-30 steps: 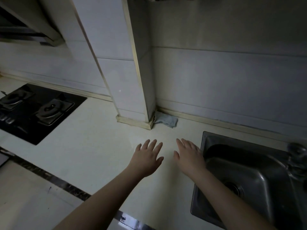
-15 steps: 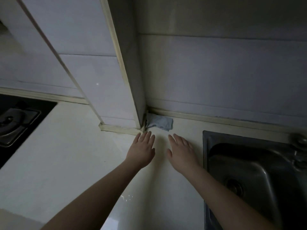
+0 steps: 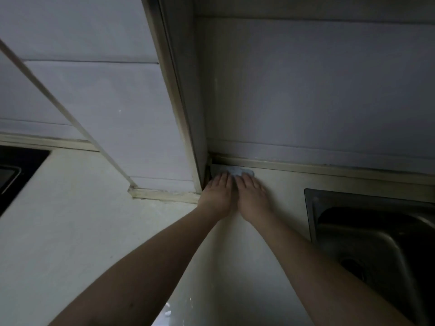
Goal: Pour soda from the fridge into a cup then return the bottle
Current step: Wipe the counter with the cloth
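None of the task's things is in view: no soda bottle, no cup, no fridge, so by my reading the pouring has not begun and the fridge lies somewhere outside this view.

What you have under your fingers instead is a small pale blue cloth lying in the far corner of the table, where the jutting tiled pillar meets the back wall. Your left hand and right hand lie side by side, almost touching, fingers straight and flat. The fingertips of both reach onto the near edge of the cloth; neither hand grips or pinches anything. Laid flat like this, they look set to press or gather the cloth rather than lift it, perhaps to wipe the table before a cup goes down, though that is only a guess.

The corner is tight: the pillar stands just left of your left hand, and the wall's trim runs right behind the cloth, so there is little room to slide it farther back. To the right, near your right forearm, sits the steel sink with its rim close by. At the far left edge a dark hob is set into the table, well apart from your hands.
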{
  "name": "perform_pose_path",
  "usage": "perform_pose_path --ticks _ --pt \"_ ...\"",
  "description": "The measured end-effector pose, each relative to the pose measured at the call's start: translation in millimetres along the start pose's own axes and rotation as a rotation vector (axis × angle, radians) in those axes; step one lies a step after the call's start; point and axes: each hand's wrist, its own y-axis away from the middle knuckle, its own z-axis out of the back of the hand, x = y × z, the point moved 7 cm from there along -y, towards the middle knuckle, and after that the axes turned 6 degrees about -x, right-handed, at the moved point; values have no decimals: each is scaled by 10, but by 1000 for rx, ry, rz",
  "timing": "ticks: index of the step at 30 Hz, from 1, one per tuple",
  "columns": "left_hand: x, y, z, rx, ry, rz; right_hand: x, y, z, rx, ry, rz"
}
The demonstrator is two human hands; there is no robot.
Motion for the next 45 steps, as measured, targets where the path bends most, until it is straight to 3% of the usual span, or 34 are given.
perform_pose_path --ticks 6,11,17,23,28,35,45 --pt "92 -227 -181 32 -70 63 -58 -155 -198 11 16 20" --pt "114 -290 -248 96 -117 46 -102 -217 -209 -77 -57 55" --pt "42 -134 -307 63 -162 5 -177 -103 -274 -81 -8 102" --pt "-66 275 -391 44 -112 -44 -182 249 -331 -52 -27 148" --pt "-68 750 -432 9 -26 -85 -112 641 -470 91 3 265" --pt "21 1555 -470 -10 170 90 200 1195 -509 145 50 382" --pt "729 2300 -427 23 156 176 923 1539 -596 238 14 523"
